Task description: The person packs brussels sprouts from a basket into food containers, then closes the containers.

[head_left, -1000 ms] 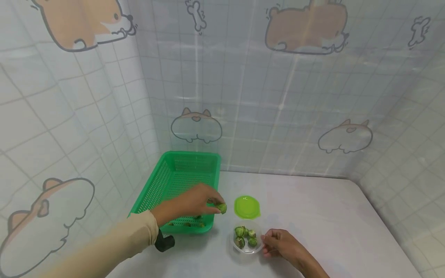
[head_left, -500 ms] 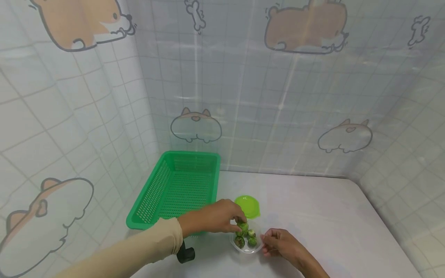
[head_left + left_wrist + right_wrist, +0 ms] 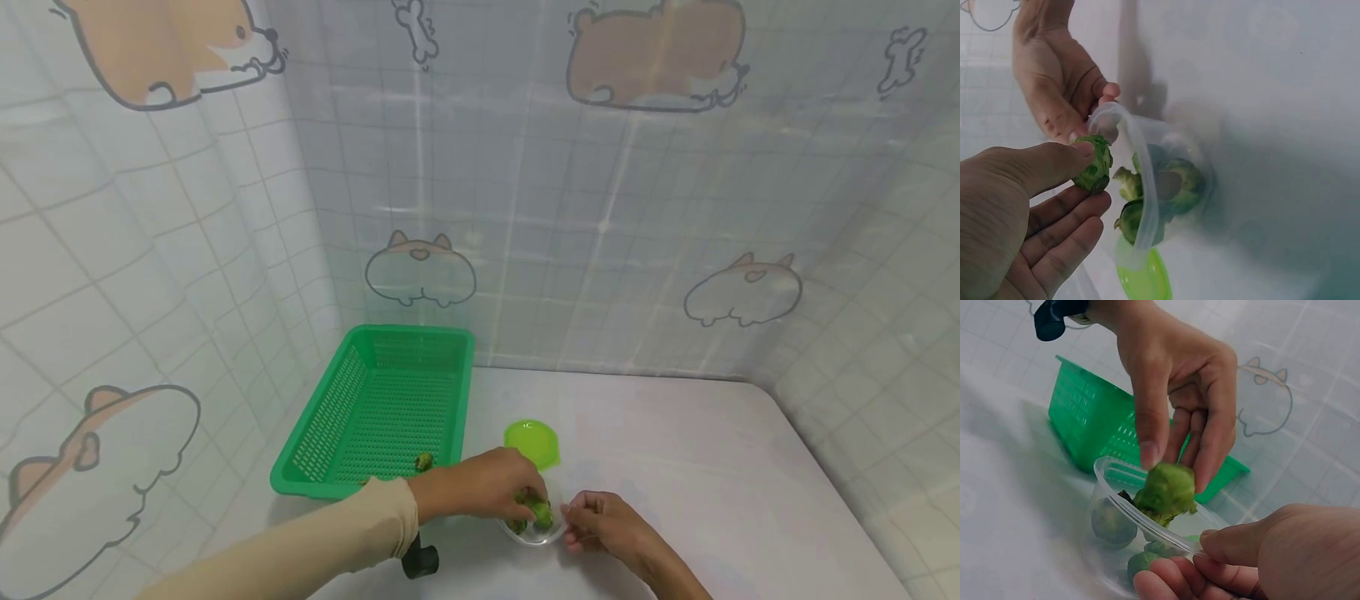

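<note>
My left hand (image 3: pixel 504 485) is over the clear plastic tub (image 3: pixel 534 542) and pinches a green Brussels sprout (image 3: pixel 1170 487) between thumb and fingers, at the tub's rim. Inside the tub lie several more Brussels sprouts (image 3: pixel 1180 185), partly covered by the left hand in the head view. With thumb and fingers, my right hand (image 3: pixel 609 527) pinches the rim on the tub's right side. In the right wrist view the right thumb lies on top of the rim and the other fingers curl beneath it.
A green perforated basket (image 3: pixel 465 392) stands to the left, with a Brussels sprout (image 3: pixel 423 462) in its near right corner. Behind the tub lies a lime-green lid (image 3: pixel 532 443). Patterned curtains (image 3: pixel 540 208) enclose the white table (image 3: pixel 675 450) at the back and sides.
The left hand has moved right with a sprout, from the basket's near right edge to over the tub. The right hand has stayed at the rim.
</note>
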Motion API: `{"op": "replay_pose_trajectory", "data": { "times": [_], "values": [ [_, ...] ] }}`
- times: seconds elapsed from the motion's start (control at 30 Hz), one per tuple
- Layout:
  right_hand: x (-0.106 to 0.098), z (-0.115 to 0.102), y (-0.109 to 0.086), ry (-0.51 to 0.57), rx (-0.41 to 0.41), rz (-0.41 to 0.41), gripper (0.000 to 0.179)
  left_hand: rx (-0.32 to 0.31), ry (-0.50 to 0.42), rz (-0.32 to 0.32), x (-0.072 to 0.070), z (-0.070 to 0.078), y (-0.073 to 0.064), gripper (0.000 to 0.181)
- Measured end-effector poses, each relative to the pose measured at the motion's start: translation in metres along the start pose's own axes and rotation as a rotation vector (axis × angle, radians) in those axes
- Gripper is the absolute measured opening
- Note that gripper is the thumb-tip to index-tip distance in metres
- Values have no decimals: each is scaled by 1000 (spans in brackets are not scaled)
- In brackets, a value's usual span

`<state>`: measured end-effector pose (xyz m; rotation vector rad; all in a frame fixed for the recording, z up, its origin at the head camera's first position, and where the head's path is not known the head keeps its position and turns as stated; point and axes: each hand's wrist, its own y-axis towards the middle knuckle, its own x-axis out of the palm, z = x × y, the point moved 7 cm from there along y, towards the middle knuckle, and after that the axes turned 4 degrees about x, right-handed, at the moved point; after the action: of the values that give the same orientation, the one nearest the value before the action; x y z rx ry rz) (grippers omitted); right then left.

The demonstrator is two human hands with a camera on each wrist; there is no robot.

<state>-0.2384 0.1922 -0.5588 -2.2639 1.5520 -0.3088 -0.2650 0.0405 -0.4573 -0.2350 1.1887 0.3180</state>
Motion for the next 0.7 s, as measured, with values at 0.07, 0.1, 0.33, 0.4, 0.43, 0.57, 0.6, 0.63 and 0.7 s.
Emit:
{"op": "replay_pose_trajectory", "data": {
  "times": [0.07, 0.1, 0.33, 0.4, 0.43, 0.57, 0.6, 0.63, 0.7],
  "values": [
    [0, 0, 0, 1, 2, -3, 26, -17, 0, -17, 5, 0, 1, 22],
    [0, 0, 0, 2, 4, -4, 26, -27, 0, -26, 7, 0, 2, 22],
    [0, -1, 1, 12, -10, -17, 26, -21, 42, -58, 17, 3, 5, 21],
    [0, -1, 1, 14, -16, -17, 26, -12, 73, -69, 21, 3, 6, 21],
    [-1, 0, 2, 15, -17, -16, 26, -7, 91, -77, 22, 4, 7, 20],
    [-1, 1, 3, 14, -16, -9, 25, -4, 139, -101, 28, 4, 11, 18],
    [-1, 2, 3, 13, -15, -9, 25, -5, 147, -105, 29, 4, 11, 17],
    [-1, 2, 3, 12, -14, -8, 25, -6, 152, -108, 29, 5, 12, 17],
    [-1, 2, 3, 10, -11, -7, 25, -10, 155, -112, 31, 6, 13, 16]
  ]
}}
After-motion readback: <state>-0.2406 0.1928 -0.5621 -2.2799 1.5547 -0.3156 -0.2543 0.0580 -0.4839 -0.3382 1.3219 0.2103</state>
